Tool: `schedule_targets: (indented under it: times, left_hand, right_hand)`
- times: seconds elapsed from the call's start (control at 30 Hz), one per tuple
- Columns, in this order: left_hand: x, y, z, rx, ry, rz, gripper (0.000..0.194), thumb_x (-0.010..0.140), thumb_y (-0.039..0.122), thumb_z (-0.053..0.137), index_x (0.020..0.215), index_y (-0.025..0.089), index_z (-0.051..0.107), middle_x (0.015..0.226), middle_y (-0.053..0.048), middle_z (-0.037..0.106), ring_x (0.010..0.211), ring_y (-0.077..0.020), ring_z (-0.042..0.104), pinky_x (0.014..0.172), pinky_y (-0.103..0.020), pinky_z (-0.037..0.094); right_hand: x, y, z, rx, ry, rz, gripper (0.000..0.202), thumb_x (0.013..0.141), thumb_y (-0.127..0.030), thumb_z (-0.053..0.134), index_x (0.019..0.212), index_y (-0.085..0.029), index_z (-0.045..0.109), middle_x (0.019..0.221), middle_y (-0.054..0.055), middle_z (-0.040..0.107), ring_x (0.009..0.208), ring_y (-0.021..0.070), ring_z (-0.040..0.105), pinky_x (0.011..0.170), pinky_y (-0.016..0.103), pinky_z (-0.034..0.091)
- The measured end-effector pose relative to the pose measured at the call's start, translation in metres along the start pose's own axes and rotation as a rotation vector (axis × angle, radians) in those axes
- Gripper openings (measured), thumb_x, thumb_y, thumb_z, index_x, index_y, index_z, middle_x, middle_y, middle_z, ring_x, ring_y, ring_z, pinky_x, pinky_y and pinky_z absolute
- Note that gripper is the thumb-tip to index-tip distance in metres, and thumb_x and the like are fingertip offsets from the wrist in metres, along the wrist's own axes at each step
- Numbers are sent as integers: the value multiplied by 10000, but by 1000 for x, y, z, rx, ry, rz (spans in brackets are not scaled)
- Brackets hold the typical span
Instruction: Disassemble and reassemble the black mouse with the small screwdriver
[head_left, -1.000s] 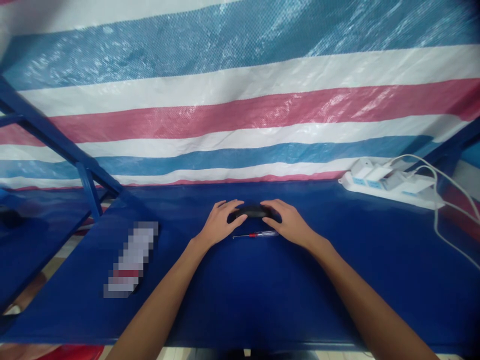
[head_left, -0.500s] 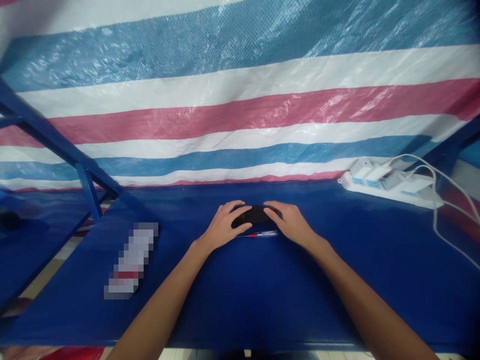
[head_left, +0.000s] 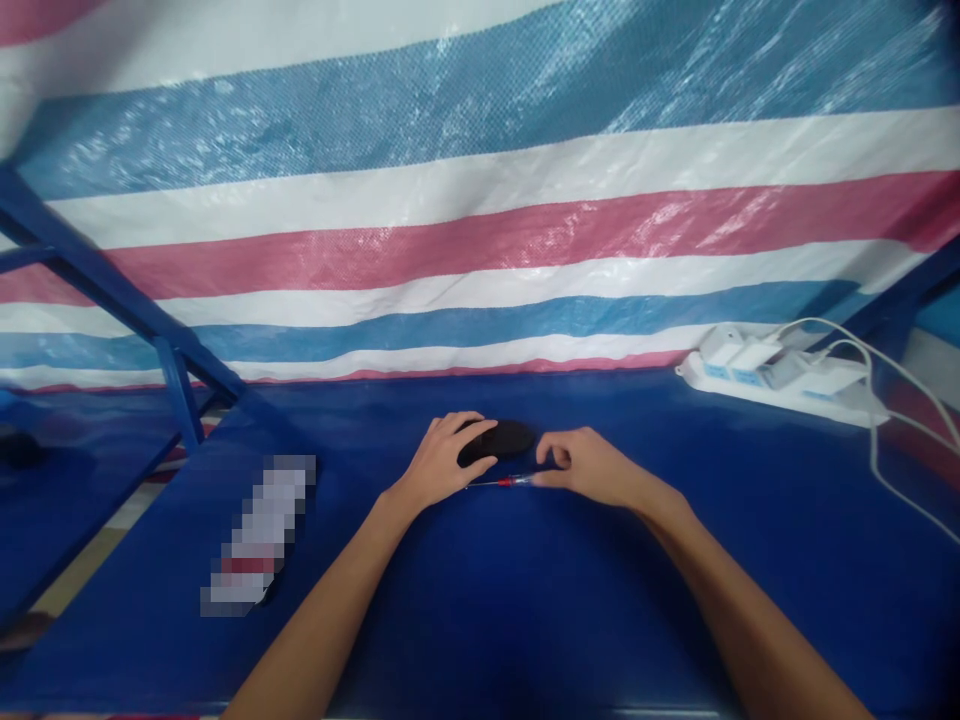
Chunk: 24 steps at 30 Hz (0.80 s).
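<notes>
A black computer mouse (head_left: 512, 438) lies on the blue tabletop, with my left hand (head_left: 448, 458) gripping its left end between thumb and fingers. Just in front of the mouse is a small screwdriver (head_left: 506, 482) with a thin shaft, a red collar and a clear handle; its tip points left. My right hand (head_left: 581, 462) is at the handle end, its thumb at the handle and its fingers curled, with a gap between thumb and index finger. Part of the handle is hidden by the thumb.
A white power strip (head_left: 780, 385) with several plugged-in white chargers and cables stands at the back right. A pixelated, light-coloured oblong item (head_left: 262, 530) lies on the left. Blue metal bars (head_left: 176, 390) rise at the left, and a striped tarp (head_left: 450, 250) hangs behind.
My right hand has left the right end of the mouse and moved nearer to the screwdriver handle, its fingers curling. My left hand keeps its place on the mouse. The view has tilted slightly.
</notes>
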<state>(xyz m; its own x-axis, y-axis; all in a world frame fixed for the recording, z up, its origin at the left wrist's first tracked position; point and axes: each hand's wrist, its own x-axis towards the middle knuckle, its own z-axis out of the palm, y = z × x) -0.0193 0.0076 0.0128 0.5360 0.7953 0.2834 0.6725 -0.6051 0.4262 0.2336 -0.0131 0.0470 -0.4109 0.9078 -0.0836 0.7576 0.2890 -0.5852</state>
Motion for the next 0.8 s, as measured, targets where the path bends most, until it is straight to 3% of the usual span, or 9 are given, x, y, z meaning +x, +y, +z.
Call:
schedule_targets:
  times: [0.1,0.23,0.33,0.43,0.53,0.67,0.8]
  left_hand:
    - [0,1,1,-11,-5,-21,436,914,431,583,1328,301,544,1348,-56,553,1222,-264,505,1026,-452,387]
    - [0,1,1,-41,-8,-62,396,959,447,497,1326,310,552,1350,-52,557,1228,-254,500,1042,-473,378]
    - [1,1,0,-110,-10,-114,383,1006,444,382,1319,314,559,1347,-35,566,1239,-234,498,1061,-475,366]
    - [2,0,0,-208,27,-164,404,1035,411,288,1293,305,581,1321,-17,591,1242,-212,509,1077,-451,362]
    - [3,2,-2,-294,165,-195,400,1038,386,286,1238,271,614,1269,-23,627,1202,-201,549,1058,-409,393]
    - [2,5,-6,-340,365,-192,348,1020,371,359,1130,231,658,1141,-40,684,1103,-204,610,996,-378,445]
    - [0,8,-9,-317,424,-163,288,994,334,417,1099,234,666,1075,-39,701,1051,-205,631,962,-373,470]
  right_hand:
    - [-1,0,3,-84,-95,-64,149,718,-300,758,839,-243,693,665,-24,635,571,132,557,512,240,329]
    - [1,0,7,-123,-64,-119,83,746,-215,728,824,-237,711,828,17,680,730,168,621,632,267,419]
    - [1,0,2,-39,-19,-146,70,792,-249,693,854,-234,724,861,26,659,723,155,613,661,277,447]
    - [0,-1,-4,75,65,-175,136,862,-327,624,859,-226,715,876,25,644,717,139,602,671,272,456]
    - [0,-1,-6,168,189,-189,230,915,-383,542,876,-220,698,872,21,660,713,135,591,669,269,453]
    - [0,-1,-1,272,380,-131,287,916,-449,523,919,-217,691,749,4,649,625,134,549,607,267,437]
    - [0,0,4,375,519,-86,289,894,-458,552,904,-204,689,719,7,632,594,133,541,587,268,449]
